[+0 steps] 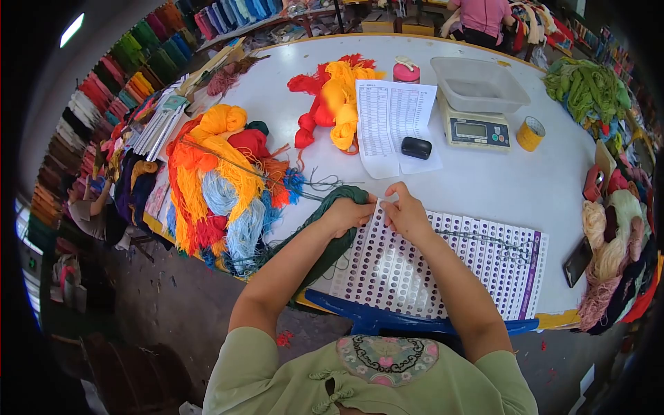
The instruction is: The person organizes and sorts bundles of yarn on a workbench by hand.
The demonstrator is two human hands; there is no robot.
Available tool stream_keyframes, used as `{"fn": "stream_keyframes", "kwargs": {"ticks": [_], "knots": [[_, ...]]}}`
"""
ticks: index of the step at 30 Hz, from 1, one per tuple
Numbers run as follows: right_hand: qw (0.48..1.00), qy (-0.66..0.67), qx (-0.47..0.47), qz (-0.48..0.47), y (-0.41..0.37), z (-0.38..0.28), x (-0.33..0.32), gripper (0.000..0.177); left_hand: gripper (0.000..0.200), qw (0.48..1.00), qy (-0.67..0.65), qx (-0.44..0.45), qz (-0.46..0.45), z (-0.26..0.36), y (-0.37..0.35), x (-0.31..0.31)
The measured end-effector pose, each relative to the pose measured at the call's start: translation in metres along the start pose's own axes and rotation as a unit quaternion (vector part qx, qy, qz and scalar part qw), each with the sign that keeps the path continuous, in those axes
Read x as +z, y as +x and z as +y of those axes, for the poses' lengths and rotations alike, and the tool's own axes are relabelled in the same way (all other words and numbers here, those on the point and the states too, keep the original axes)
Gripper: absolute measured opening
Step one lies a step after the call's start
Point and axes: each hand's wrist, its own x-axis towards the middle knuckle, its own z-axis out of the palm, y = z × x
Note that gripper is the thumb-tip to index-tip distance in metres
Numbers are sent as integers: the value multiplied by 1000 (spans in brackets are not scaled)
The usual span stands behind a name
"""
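My left hand is closed on a dark green skein of thread, which hangs down over the table's near edge beside my forearm. Close by, my right hand has bent fingers at the upper left corner of the white strips with punched holes. What its fingertips hold is too small to make out. Several dark green strands lie across the strips toward the right. Left of my left hand is a large heap of orange, red and light blue skeins.
Beyond my hands are printed sheets, a black oval object, a scale with a plastic tub, and a tape roll. A phone lies right. A person in pink is at the back.
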Motion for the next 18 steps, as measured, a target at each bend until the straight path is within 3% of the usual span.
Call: {"fn": "stream_keyframes", "kwargs": {"ticks": [4,7,11,14,16,18], "knots": [[993,84,31,-72,5,8,-6,20,20,985,153,48,66,8,-11,8],[982,151,39,-110,11,22,-11,25,16,986,-42,126,101,2,-19,-5],[980,158,39,-110,10,21,-10,29,16,966,-247,35,-62,10,-36,-14],[981,160,26,-110,8,17,-12,35,19,954,-268,32,-135,12,-39,-1],[977,173,19,-126,5,16,-17,39,24,995,-41,29,-83,25,-42,15],[969,190,16,-156,5,14,-24,44,26,981,190,34,0,18,-35,29]]}}
